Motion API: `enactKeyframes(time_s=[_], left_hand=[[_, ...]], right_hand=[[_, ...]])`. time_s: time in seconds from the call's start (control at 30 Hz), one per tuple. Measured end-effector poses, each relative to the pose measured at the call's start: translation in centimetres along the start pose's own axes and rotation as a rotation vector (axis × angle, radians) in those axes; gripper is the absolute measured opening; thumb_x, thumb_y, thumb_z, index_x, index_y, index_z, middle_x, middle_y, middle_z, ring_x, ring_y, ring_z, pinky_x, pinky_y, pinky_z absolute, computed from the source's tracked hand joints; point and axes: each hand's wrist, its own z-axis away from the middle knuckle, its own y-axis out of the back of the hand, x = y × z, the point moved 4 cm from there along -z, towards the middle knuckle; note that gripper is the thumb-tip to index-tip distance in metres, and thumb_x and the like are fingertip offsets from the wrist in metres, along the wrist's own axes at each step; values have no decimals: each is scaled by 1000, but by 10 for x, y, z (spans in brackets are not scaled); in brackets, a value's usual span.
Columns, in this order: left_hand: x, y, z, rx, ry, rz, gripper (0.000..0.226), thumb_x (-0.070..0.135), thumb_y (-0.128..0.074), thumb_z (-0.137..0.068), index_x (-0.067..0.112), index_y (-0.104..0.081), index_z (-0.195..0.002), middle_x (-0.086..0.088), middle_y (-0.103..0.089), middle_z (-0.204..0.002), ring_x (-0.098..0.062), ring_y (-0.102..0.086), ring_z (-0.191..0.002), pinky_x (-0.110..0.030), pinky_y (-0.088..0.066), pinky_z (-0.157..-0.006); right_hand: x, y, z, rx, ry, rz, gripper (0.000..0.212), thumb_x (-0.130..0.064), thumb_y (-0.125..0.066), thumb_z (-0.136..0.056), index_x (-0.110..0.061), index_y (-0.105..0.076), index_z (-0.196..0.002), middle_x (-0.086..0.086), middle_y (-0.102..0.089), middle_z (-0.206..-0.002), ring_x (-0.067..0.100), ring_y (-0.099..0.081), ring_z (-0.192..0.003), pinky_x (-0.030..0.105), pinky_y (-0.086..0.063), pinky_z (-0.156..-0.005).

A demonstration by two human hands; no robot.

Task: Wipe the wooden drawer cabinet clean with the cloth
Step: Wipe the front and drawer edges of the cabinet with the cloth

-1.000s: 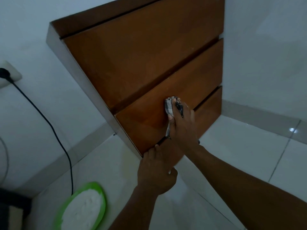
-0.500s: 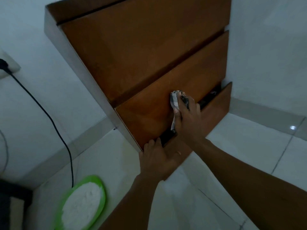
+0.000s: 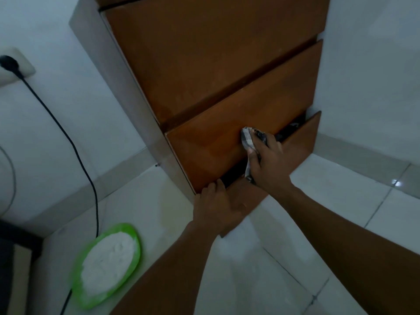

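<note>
Watching from my end, I see the fingers [image 3: 252, 155] of the right hand [image 3: 269, 163] clenched round a crumpled checked cloth [image 3: 247, 138], thumb on its near side, pressing it flat against the front of the middle drawer [image 3: 216, 144] close to that drawer's lower edge. A tail of the cloth hangs down past the thumb toward the gap below. The left hand [image 3: 216, 209] sits lower, its fingers [image 3: 213, 189] curled over the top edge of the bottom drawer [image 3: 300, 142] at its left end, grasping it. That drawer stands ajar, and the dark slot above it shows contents I cannot make out. Both drawers belong to the brown cabinet [image 3: 204, 64], which stands against a white wall [image 3: 50, 137] on a pale tiled floor [image 3: 329, 208]. Left of the arms, a green plate [image 3: 134, 235] holding white powder [image 3: 106, 264] lies on the floor. A black cable [image 3: 76, 153] runs down the wall from a plug [image 3: 9, 63] in a socket [image 3: 26, 65] and passes just beside the plate.
</note>
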Motion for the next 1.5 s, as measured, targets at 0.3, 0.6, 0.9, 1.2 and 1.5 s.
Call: enactKeyframes(time_s=[0.3,0.6,0.9,1.2,1.5], left_hand=[[-19,18,-20,-199,58,296,72,50,-59,-75,17,-43,-136,-3,-60,-111,-26,-60,-98,-45,-55,-85],[-10,3,-13,-135,-50,197,68,41,-66,-78,14,-43,-136,-7,-60,-117,-28,-62,-104,-42,-55,-86],[-4,-40,47,194,-151,177,104,33,-60,-84,7,13,-153,-17,-24,-159,-33,-24,-147,-38,-17,-118],[-7,-30,33,283,-92,137,111,47,-60,-85,2,17,-151,-13,-51,-129,-24,-52,-101,-34,-46,-80],[4,-20,8,69,12,-99,131,72,-55,-78,-9,24,-143,-18,-44,-135,-31,-49,-113,-42,-45,-93]], right_hand=[[4,-6,-4,-18,-21,-3,47,-24,-48,-101,-11,-46,-146,15,-50,-137,32,-52,-107,32,-39,-90],[8,-5,3,-71,9,-21,47,-26,-45,-100,-11,-49,-144,15,-53,-133,33,-54,-105,42,-46,-89],[0,-14,32,-114,90,-7,43,-17,-49,-99,-4,-52,-140,20,-54,-132,35,-54,-112,49,-46,-87],[1,-19,43,-176,110,38,45,-24,-45,-101,-11,-49,-143,15,-47,-143,37,-51,-116,48,-45,-94],[9,-13,34,-171,105,73,44,-23,-46,-100,-10,-51,-142,17,-49,-142,37,-54,-112,46,-45,-89]])
